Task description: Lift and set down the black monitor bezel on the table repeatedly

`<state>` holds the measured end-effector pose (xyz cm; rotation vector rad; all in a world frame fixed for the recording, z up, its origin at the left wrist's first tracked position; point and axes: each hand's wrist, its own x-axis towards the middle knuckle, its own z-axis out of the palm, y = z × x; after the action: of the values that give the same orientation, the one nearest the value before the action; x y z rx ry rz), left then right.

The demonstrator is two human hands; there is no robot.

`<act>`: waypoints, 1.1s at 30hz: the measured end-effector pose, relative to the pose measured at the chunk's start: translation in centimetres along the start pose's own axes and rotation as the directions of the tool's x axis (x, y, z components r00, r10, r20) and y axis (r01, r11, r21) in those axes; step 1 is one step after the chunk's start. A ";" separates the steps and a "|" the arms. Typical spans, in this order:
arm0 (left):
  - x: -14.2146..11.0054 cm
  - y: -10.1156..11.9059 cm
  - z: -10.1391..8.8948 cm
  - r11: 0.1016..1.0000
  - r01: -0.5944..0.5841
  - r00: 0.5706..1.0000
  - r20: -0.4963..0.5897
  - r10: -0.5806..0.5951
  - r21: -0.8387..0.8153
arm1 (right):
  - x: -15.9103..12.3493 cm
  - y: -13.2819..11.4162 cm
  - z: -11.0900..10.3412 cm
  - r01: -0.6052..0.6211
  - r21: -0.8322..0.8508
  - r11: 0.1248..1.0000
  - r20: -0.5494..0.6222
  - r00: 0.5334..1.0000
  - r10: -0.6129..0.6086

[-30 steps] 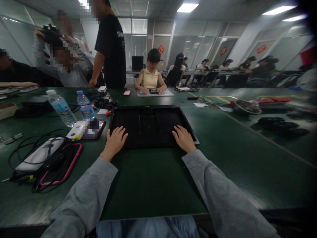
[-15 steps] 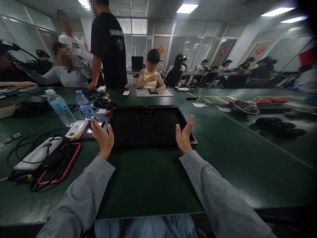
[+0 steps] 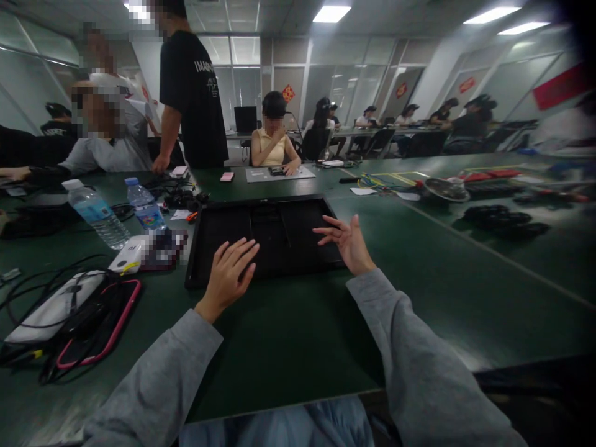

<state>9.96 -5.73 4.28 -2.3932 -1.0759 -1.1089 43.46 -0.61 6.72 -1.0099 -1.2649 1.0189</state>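
Left hand (image 3: 230,270), head view: flat and uncurled, gripping nothing, over the near-left part of the shell (image 3: 270,239); contact cannot be confirmed. Right hand (image 3: 348,244): fingers spread, thumb up, holding nothing, at the shell's 4 o'clock side. Shell lies flat on the table (image 3: 288,360) at 12 o'clock from the wearer, black, shallow, with a raised rim. Judged stiff and moderately light for its breadth, probably of smooth plastic; dry fingers may slide on it, and thin edges could crack if flexed. Soundest hold appears to be the rim at 3 and 9 o'clock, both hands level, clear of the inner ridges. Blue-capped bottle (image 3: 146,210) stands near, at 11 o'clock; pink-edged phone (image 3: 109,330) at 9 to 10, well apart.
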 end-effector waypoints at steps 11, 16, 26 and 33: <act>-0.2 0.3 0.2 0.968 0.131 0.987 0.115 -0.108 -0.214 | 1.8 3.9 -2.8 0.029 -0.415 0.909 -0.652 0.688 -0.319; -0.2 -3.8 -0.9 0.874 0.469 0.849 -0.205 -0.486 -0.129 | 0.7 4.6 -0.4 0.033 -0.776 0.630 -0.437 0.693 -0.574; -1.3 -4.8 -0.6 0.984 0.098 0.990 -0.112 -0.082 0.148 | -0.1 4.1 1.9 0.170 -0.874 0.456 -0.107 0.846 -0.522; -1.4 -3.9 0.7 0.971 0.142 0.963 0.200 -0.180 0.190 | 0.7 4.7 -1.1 -0.039 -0.961 0.272 -0.197 0.790 -0.581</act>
<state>6.85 -3.45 2.59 -2.3595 -1.4008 -0.7751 44.44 1.20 2.33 -1.7022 -1.4584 -0.5153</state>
